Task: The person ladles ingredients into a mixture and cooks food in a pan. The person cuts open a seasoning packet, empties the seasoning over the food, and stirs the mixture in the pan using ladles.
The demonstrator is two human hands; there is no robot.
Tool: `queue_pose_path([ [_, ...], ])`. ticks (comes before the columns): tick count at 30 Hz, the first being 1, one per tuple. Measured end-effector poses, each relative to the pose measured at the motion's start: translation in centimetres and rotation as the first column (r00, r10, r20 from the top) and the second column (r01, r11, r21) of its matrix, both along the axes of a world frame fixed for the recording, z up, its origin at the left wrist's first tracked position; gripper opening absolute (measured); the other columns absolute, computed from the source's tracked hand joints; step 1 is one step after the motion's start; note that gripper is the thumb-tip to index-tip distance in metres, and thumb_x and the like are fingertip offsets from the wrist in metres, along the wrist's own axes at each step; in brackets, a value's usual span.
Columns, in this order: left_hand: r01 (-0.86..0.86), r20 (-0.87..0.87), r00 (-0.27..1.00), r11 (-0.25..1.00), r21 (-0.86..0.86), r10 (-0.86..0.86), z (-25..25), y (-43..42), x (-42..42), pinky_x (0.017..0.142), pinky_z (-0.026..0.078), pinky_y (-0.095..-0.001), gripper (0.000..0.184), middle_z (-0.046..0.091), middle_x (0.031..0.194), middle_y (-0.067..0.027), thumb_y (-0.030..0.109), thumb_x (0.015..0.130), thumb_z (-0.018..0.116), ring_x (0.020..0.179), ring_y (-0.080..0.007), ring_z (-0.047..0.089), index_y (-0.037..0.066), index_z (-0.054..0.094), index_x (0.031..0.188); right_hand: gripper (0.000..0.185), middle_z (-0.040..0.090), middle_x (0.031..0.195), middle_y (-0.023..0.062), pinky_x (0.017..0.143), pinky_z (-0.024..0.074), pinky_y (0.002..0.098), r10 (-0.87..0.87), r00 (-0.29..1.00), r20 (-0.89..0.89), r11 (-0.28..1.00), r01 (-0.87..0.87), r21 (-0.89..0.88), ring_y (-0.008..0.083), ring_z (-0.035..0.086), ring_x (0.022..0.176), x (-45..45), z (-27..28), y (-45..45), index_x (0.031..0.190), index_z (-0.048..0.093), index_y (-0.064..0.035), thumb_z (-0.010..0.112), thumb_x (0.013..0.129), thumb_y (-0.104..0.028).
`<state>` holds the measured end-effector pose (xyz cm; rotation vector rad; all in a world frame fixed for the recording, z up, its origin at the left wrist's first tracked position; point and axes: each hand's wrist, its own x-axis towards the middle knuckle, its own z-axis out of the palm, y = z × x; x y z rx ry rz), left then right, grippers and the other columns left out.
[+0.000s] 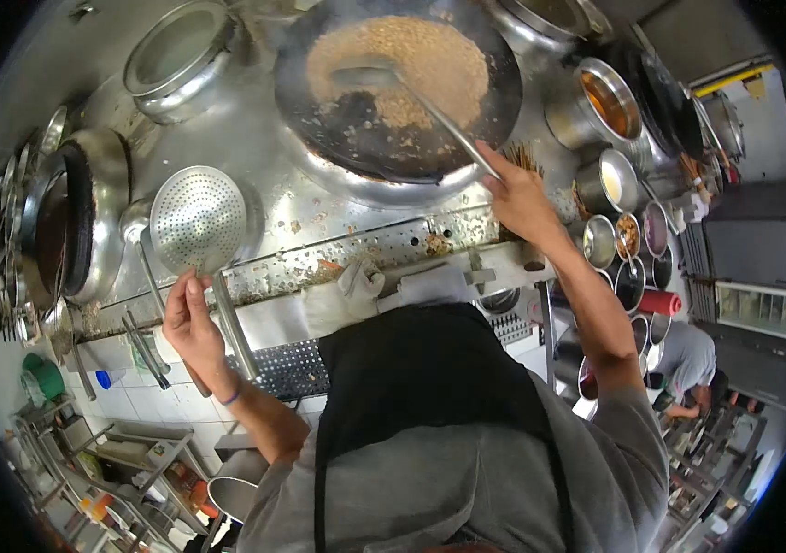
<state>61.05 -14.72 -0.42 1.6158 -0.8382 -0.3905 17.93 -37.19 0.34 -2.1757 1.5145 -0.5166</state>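
A large dark wok (pixel 296 92) holds a wide heap of light brown chopped food (pixel 448 64), with faint steam over it. My right hand (pixel 517 195) is wrapped round the handle of a long metal ladle (pixel 444 120), whose bowl lies in the food at the left. At the left, my left hand (pixel 192 318) is raised beside a round perforated skimmer (pixel 198 219), near its lower rim. Its fingertips are pinched together; whatever is between them is too small to make out. The skimmer lies on the steel stove top, a metal handle slanting down from it.
A lidded-looking steel pot (pixel 176 51) stands at upper left, another large pan (pixel 103 217) below it. Pots of orange liquid (pixel 610 106) and small sauce bowls (pixel 598 241) line the right. Folded cloths (pixel 425 286) lie on the front edge. A co-worker (pixel 683 364) bends at lower right.
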Motion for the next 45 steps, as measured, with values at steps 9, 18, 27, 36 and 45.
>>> queue_pose_path([
  [9,-0.016,-0.011,1.0,0.998,-0.066,0.015,1.1,-2.7,-1.5,0.085,0.05,-0.0274,0.026,0.073,0.093,-0.0097,0.016,0.102,0.064,0.088,-0.0133,0.066,-0.004,0.07,0.118,0.061,0.071,0.1,0.0149,0.073,0.0593,0.0493,0.058,0.882,-0.468,0.919,-0.23,-0.319,0.0353,0.072,0.083,4.0,3.3,-6.8,0.147,0.053,-0.0312,0.062,0.09,-0.011],
  [18,-0.327,0.033,0.944,0.945,0.005,0.327,-2.8,7.9,3.7,0.083,0.057,-0.0304,0.03,0.073,0.098,-0.0123,0.018,0.104,0.061,0.089,-0.016,0.068,-0.005,0.068,0.122,0.054,0.072,0.104,0.024,0.078,0.0587,0.0492,-0.181,0.939,-0.293,0.971,0.123,-0.206,0.0417,0.072,0.091,-5.9,5.8,-6.9,0.151,0.048,-0.0242,0.059,0.099,-0.02],
  [27,-0.066,-0.092,0.994,0.998,-0.014,0.065,-0.5,2.9,-3.2,0.083,0.052,-0.0276,0.025,0.072,0.093,-0.0094,0.017,0.102,0.064,0.086,-0.0136,0.066,-0.004,0.07,0.116,0.053,0.071,0.114,0.0259,0.083,0.0535,0.0467,-0.345,0.914,0.215,0.883,0.238,0.404,0.0388,0.072,0.096,-2.1,3.1,-0.5,0.153,0.044,-0.0102,0.054,0.101,-0.015],
  [36,0.642,0.515,0.658,0.766,-0.004,-0.549,1.2,-12.0,-16.4,0.099,0.044,-0.0437,0.014,0.069,0.122,-0.0111,0.007,0.088,0.071,0.116,-0.0321,0.059,0.006,0.076,0.102,0.052,0.067,0.119,0.0275,0.094,0.0522,0.0428,-0.09,0.995,-0.043,0.996,0.091,0.014,0.0448,0.065,0.11,4.8,-1.9,-11.4,0.145,0.056,-0.0157,0.06,0.093,-0.019],
  [45,0.689,0.594,0.557,0.723,0.061,-0.581,-1.1,-16.7,-19.0,0.09,0.05,-0.0456,0.03,0.069,0.107,-0.0237,0.013,0.09,0.071,0.1,-0.0412,0.065,-0.007,0.068,0.112,0.051,0.07,0.094,0.0216,0.075,0.0553,0.0497,-0.004,0.864,-0.504,0.995,-0.044,-0.084,0.0394,0.069,0.085,-2.6,11.5,0.4,0.147,0.053,-0.0349,0.062,0.098,-0.021],
])
